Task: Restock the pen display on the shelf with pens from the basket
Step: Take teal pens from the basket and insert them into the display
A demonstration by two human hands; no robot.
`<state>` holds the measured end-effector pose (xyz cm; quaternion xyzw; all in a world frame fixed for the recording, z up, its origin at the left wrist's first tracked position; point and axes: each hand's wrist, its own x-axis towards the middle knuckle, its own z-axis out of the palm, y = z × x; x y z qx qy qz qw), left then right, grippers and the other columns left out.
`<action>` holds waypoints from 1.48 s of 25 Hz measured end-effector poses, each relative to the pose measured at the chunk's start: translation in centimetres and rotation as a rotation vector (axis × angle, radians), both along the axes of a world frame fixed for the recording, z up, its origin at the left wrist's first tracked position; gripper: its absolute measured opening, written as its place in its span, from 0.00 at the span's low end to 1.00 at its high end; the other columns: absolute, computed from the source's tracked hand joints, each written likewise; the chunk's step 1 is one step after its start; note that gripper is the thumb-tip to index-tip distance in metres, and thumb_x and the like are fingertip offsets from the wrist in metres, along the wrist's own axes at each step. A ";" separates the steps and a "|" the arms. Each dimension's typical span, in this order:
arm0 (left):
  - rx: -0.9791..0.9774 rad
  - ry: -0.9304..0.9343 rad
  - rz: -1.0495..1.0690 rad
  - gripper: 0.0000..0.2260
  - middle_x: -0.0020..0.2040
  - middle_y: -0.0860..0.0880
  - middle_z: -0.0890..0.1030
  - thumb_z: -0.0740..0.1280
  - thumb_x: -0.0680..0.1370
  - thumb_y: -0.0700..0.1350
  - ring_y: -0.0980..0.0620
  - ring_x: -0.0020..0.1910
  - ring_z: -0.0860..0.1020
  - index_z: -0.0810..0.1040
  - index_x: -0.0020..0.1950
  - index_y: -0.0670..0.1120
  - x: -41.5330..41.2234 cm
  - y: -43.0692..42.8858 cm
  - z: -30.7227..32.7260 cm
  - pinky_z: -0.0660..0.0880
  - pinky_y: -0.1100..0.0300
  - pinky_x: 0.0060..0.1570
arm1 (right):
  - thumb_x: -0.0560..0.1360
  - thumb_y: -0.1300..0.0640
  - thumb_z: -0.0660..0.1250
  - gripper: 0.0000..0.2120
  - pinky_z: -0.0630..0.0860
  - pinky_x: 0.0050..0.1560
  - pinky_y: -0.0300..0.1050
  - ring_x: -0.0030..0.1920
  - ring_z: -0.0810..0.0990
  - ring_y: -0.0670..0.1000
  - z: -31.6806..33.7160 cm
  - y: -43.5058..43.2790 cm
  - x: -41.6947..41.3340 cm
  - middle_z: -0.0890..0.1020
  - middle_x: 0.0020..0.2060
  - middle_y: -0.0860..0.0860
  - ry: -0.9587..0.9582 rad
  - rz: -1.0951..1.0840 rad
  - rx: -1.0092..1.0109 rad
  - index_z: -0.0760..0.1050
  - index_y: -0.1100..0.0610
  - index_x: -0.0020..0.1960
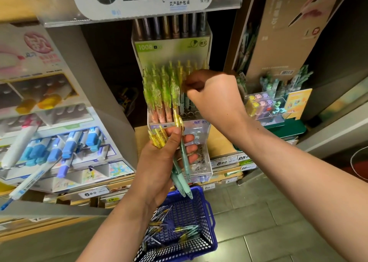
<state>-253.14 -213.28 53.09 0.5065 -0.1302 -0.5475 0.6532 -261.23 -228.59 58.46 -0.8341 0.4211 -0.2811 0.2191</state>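
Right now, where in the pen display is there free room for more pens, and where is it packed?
Free: the clear lower tiers of the display behind the left hand, and the empty ring holes beside the standing teal pens under the right hand. Packed: the green-clipped pens filling the upper left rows. The right hand hides the back right.

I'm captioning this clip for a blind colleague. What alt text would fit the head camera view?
A person's left hand holds a bunch of pens before a clear pen display on a shop shelf, while the right hand reaches among the green-topped pens standing in it. A blue basket of loose pens sits on the floor below.
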 end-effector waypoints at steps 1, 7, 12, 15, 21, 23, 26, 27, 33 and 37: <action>0.002 -0.008 -0.003 0.16 0.54 0.40 0.86 0.69 0.79 0.49 0.44 0.49 0.86 0.79 0.62 0.42 -0.1 0.0 0.1 0.83 0.54 0.44 | 0.77 0.54 0.68 0.06 0.69 0.34 0.24 0.31 0.77 0.42 0.0 0.1 -0.1 0.80 0.32 0.43 0.056 -0.010 -0.006 0.84 0.52 0.48; -0.014 -0.123 -0.035 0.11 0.52 0.43 0.87 0.67 0.81 0.50 0.47 0.46 0.86 0.86 0.54 0.47 -0.2 -0.2 0.5 0.82 0.56 0.43 | 0.76 0.41 0.71 0.13 0.74 0.36 0.33 0.34 0.81 0.36 -0.7 2.8 -3.0 0.84 0.33 0.42 -0.038 0.082 0.507 0.84 0.49 0.40; 0.000 -0.175 -0.070 0.13 0.51 0.42 0.87 0.66 0.81 0.53 0.46 0.46 0.86 0.87 0.53 0.49 -0.4 -0.3 0.2 0.82 0.57 0.43 | 0.76 0.52 0.73 0.03 0.79 0.38 0.35 0.35 0.83 0.40 -1.2 3.5 -4.1 0.86 0.35 0.46 -0.195 0.129 0.756 0.86 0.50 0.46; 0.038 -0.080 -0.055 0.16 0.47 0.42 0.86 0.67 0.80 0.54 0.47 0.39 0.85 0.82 0.57 0.43 -0.5 -0.3 -0.3 0.81 0.59 0.37 | 0.77 0.56 0.73 0.03 0.84 0.51 0.50 0.40 0.86 0.48 -0.1 2.3 -4.1 0.87 0.38 0.51 -0.400 0.032 0.693 0.85 0.54 0.45; 0.132 0.121 -0.012 0.10 0.38 0.46 0.74 0.69 0.81 0.46 0.55 0.25 0.67 0.71 0.56 0.45 -0.4 -0.2 -1.0 0.65 0.64 0.21 | 0.72 0.55 0.69 0.08 0.83 0.53 0.55 0.46 0.87 0.52 2.0 -0.9 -3.1 0.87 0.42 0.48 -0.498 -0.119 0.307 0.85 0.51 0.50; 0.153 0.168 0.014 0.09 0.39 0.45 0.74 0.65 0.80 0.40 0.55 0.24 0.67 0.67 0.57 0.47 -0.4 -0.2 -1.0 0.64 0.64 0.20 | 0.74 0.52 0.71 0.08 0.83 0.52 0.54 0.46 0.87 0.49 1.9 -1.1 -2.5 0.87 0.43 0.47 -0.538 -0.092 0.259 0.84 0.51 0.52; 0.154 0.158 0.027 0.11 0.41 0.44 0.74 0.61 0.79 0.36 0.55 0.24 0.67 0.65 0.57 0.48 -0.4 -0.2 -0.9 0.63 0.64 0.20 | 0.75 0.53 0.72 0.04 0.83 0.51 0.53 0.44 0.86 0.47 1.2 -1.2 -1.6 0.87 0.41 0.46 -0.545 -0.052 0.195 0.84 0.47 0.49; 0.150 0.146 0.027 0.11 0.41 0.43 0.74 0.61 0.79 0.35 0.54 0.25 0.68 0.65 0.57 0.48 -0.4 -0.2 -0.9 0.64 0.63 0.20 | 0.75 0.53 0.72 0.04 0.83 0.51 0.53 0.44 0.86 0.47 1.1 -1.2 -1.4 0.87 0.41 0.46 -0.530 -0.048 0.176 0.84 0.46 0.49; 0.073 0.147 0.007 0.04 0.43 0.43 0.79 0.65 0.83 0.42 0.50 0.31 0.74 0.72 0.57 0.44 -0.4 -0.2 -0.9 0.71 0.59 0.26 | 0.76 0.54 0.73 0.06 0.83 0.45 0.46 0.43 0.85 0.43 0.3 -1.1 -1.2 0.86 0.42 0.45 -0.384 -0.046 0.114 0.84 0.50 0.52; 0.047 0.090 -0.011 0.08 0.42 0.44 0.80 0.65 0.83 0.44 0.51 0.34 0.77 0.77 0.56 0.40 -0.2 0.0 -1.0 0.76 0.58 0.30 | 0.76 0.55 0.71 0.06 0.80 0.48 0.44 0.41 0.84 0.45 -0.4 -0.4 -1.4 0.87 0.39 0.47 -0.151 -0.026 0.035 0.85 0.52 0.51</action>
